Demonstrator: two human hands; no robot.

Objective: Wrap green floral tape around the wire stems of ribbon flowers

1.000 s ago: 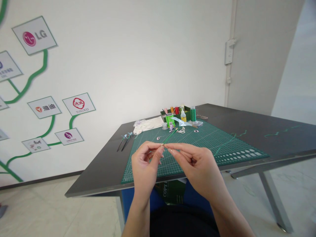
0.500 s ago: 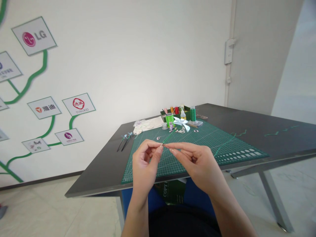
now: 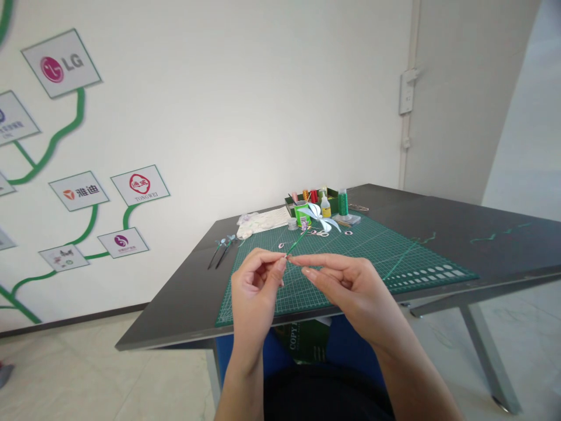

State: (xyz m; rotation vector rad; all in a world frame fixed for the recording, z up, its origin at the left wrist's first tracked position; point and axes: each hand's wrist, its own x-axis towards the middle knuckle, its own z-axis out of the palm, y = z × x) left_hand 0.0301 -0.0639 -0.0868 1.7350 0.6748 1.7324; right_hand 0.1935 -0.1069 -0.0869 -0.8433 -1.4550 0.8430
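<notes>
My left hand point(image 3: 258, 286) is closed in a pinch, thumb and forefinger on the lower end of a green stem. That stem point(image 3: 298, 241) slants up and away to an artificial flower point(image 3: 322, 219) with pale blue petals. Stretched toward the pinch, the forefinger of my right hand point(image 3: 350, 280) has its tip at the stem's lower end. The right thumb sits apart below it, and the other fingers are curled. Whether the right hand holds any thin strand is hidden.
A green cutting mat point(image 3: 263, 295) covers part of the dark table point(image 3: 184, 292). Toward the back stand a green can point(image 3: 301, 215), a glue bottle point(image 3: 325, 206), a green spool point(image 3: 342, 203) and scissors point(image 3: 323, 234). Small blue flowers point(image 3: 225, 242) lie left; a green strand point(image 3: 403, 257) lies right.
The flower has turned about its stem, so its petals point differently. My right thumb has moved back from its forefinger, and my left hand has shifted slightly left.
</notes>
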